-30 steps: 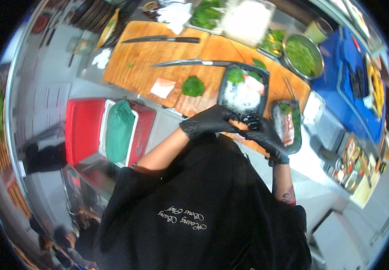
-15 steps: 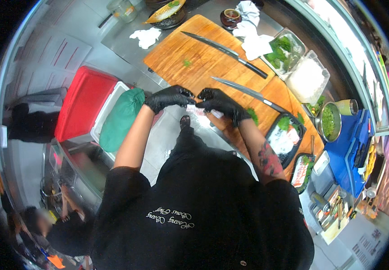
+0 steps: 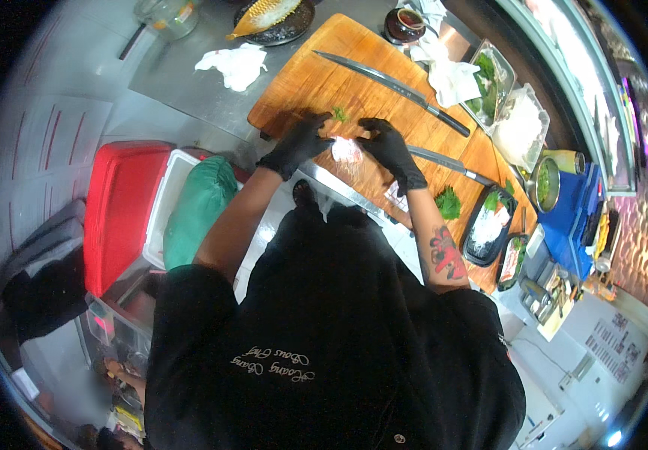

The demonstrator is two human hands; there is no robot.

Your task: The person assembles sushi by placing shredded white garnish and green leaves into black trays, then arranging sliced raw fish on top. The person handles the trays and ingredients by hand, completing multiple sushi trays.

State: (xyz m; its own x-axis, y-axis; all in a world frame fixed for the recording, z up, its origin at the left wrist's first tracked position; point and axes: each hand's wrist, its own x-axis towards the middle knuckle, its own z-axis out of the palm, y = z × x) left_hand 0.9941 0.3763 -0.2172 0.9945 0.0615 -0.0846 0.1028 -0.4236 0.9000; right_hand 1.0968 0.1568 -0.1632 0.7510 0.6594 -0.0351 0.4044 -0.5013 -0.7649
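A small pinkish-white piece, perhaps fish or meat, lies near the front edge of the wooden cutting board; its exact kind is unclear. On its left, my left hand in a black glove has bent fingers and the thumb out toward it. My right hand, gloved too, curves around the right side with fingers apart, covering part of a knife. I cannot tell whether either hand touches the piece. A second long knife lies farther back, and a green sprig sits just beyond the hands.
At right are a black tray with white food and leaves, a smaller tray, and a bowl of chopped greens. Clear containers stand behind. A red-lidded cooler with a green bag is at left.
Both hands have moved from in front of the board's edge to over it and drawn apart. The pinkish-white piece now rests on the board between them. The view has shifted.
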